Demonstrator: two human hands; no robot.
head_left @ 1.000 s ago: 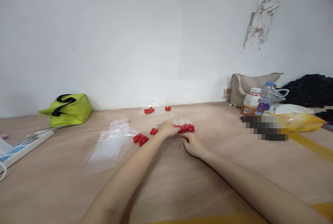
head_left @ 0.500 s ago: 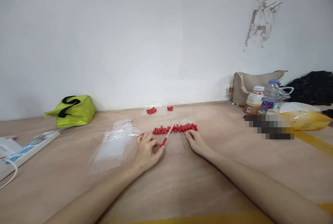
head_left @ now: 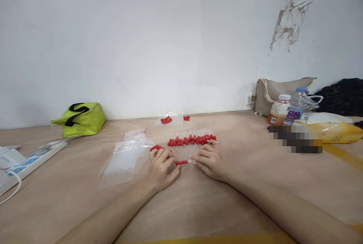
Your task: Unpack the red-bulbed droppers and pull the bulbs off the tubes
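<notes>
A glass dropper with a red rubber bulb lies level between my hands. My left hand pinches its red end, and my right hand has its fingertips closed on the clear tube. Some red rubber bulbs show by the left fingertips; whether that hand holds them, I cannot tell. Just beyond the hands, a row of red-bulbed droppers lies side by side, some tubes pointing to the wall and others toward me. To the left, flat clear plastic bags lie overlapping.
Near the wall rest a clear bag with red bulbs and tubes. A lime-green bag and a power strip are at left. At right stand a beige bag, a brown drink bottle, a water bottle and a yellow pack.
The dropper has turned from slanting upward to lying level. My right hand has moved from the row's right end down and closed on its tube. The view has shifted slightly.
</notes>
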